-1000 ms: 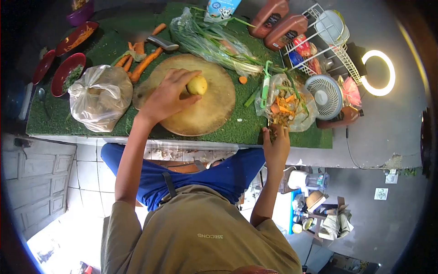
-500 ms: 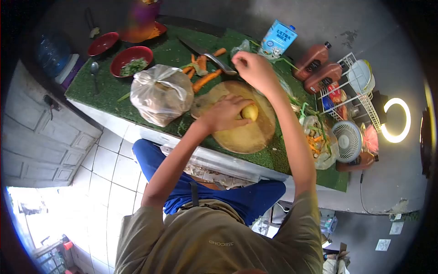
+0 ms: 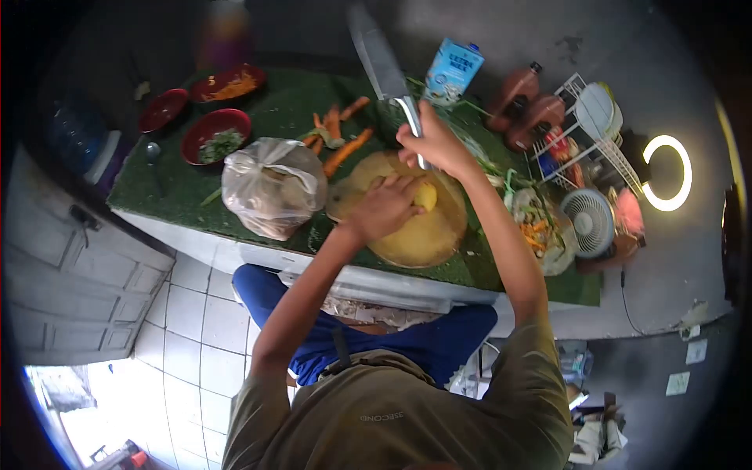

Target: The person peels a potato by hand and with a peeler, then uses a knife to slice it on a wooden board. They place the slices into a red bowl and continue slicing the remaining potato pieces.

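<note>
On the round wooden cutting board (image 3: 415, 243) lies what looks like a peeled yellow potato (image 3: 425, 197). My left hand (image 3: 388, 206) holds it down, fingers curved over its left side and covering part of it. My right hand (image 3: 440, 145) grips a large kitchen knife (image 3: 381, 66) by its metal handle. The broad blade is raised, pointing up and away from me, above the far side of the board. Several carrots (image 3: 345, 153) and orange scraps lie just beyond the board. Left of it sits a knotted clear plastic bag (image 3: 274, 188), its contents hard to make out.
Red bowls stand at the left, one with chopped greens (image 3: 222, 146), another with shredded orange food (image 3: 235, 84). A milk carton (image 3: 454, 70), brown bottles (image 3: 513, 98), a wire dish rack (image 3: 583, 133), a bag of peelings (image 3: 540, 231) and a small fan (image 3: 587, 223) line the right.
My right hand has taken up the knife from beside the carrots and raised it toward me, blade upward. My left hand stays on the potato. The view has shifted slightly.
</note>
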A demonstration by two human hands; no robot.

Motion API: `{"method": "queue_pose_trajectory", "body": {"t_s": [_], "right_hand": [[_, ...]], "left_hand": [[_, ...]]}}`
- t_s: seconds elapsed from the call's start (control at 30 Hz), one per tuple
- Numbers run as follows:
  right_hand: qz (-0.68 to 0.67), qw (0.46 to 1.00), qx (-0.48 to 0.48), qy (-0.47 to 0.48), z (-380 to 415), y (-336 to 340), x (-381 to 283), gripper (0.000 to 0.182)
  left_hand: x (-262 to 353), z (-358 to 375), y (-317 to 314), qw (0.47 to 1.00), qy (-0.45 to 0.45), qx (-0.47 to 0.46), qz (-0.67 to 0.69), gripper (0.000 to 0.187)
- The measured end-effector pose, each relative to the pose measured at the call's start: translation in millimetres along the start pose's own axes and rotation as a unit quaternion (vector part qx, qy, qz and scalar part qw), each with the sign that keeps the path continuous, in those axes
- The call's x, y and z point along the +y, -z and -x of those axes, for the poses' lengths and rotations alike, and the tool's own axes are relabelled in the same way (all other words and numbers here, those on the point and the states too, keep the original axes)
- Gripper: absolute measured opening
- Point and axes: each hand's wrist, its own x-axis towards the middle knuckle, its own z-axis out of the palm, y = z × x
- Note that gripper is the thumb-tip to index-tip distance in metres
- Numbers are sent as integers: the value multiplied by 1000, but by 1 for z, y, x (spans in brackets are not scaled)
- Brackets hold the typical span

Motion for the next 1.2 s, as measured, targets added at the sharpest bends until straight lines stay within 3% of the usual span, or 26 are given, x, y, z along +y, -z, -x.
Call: {"method": "queue_pose_trajectory", "body": {"t_s": [0.13,0.2,0.33,0.5,0.77,1.2], "right_hand": [[-102,971,118,-181,144,13,-47,49],[-20,980,152,-127,185,3,-41,50],[11,980,149,-133,229,-10,-36,61],[93,976,112,-163,246,-27,-31,61],[245,959,144,-4,245,-43,-26,61],[261,954,142,-44,235,-66,-25,61]], "left_hand": [[12,2,16,997,12,-8,69,59],[14,5,21,997,11,-3,78,59],[14,7,22,997,-10,9,74,57],[14,3,24,997,-6,1,82,55],[15,2,21,996,-11,36,81,55],[21,10,31,996,-6,38,75,53]]}}
